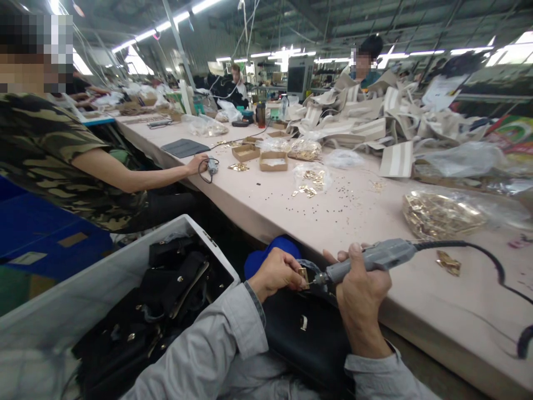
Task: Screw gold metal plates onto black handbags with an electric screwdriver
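My right hand (363,294) is wrapped round a grey corded electric screwdriver (370,259), its tip pointing left. Between the fingers of my left hand (280,271) is a small gold metal plate (304,276). The screwdriver's bit meets the plate or lies just in front of it; I cannot tell which. Below both hands a black bag (306,333) rests on my lap, with a small gold fitting (303,322) on its face. What lies behind the plate is partly hidden by my fingers.
On my left stands a white crate (212,244) of black bags. The long table (266,197) bears loose gold parts (308,191), scattered dark screws, cardboard boxes (273,161) and a bag of gold parts (443,214). A co-worker (137,178) sits at the left; beige straps (353,122) are heaped behind.
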Tool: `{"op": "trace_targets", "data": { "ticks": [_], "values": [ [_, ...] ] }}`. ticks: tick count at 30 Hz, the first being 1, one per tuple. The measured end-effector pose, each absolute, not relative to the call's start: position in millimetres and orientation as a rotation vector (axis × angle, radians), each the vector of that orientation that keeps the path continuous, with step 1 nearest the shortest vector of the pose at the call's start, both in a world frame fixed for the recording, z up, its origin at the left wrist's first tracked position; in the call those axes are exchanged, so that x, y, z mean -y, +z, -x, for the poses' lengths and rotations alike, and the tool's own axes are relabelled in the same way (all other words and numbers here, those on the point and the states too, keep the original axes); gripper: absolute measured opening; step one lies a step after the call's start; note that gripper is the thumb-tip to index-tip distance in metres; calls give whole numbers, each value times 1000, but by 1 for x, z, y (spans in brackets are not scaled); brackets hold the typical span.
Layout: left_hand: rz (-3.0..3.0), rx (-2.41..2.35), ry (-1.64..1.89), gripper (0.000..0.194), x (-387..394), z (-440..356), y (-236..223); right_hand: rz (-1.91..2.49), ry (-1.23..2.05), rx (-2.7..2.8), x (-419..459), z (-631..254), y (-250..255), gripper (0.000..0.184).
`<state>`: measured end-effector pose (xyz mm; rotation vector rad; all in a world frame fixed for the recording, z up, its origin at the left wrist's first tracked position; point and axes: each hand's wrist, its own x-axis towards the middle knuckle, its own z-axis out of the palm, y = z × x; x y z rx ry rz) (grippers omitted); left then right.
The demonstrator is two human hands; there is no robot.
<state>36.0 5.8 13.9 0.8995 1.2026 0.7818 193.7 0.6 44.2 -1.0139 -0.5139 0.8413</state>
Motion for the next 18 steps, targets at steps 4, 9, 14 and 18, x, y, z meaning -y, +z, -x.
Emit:
{"op": "trace_targets", "data": {
  "ticks": [4, 9, 14, 18],
  "values": [
    [-871, -1172, 760, 32, -7, -33, 13, 990, 844, 501, 1, -193, 46, 55],
    [-859, -1148, 759, 40, -8, -32, 9, 973, 844, 498, 2, -191, 48, 53],
    [-827, -1140, 761, 45, -9, -29, 9, 924, 841, 496, 3, -190, 49, 48],
    [-823, -1144, 753, 46, -10, -27, 11, 899, 853, 497, 5, -189, 49, 46]
  ]
}}
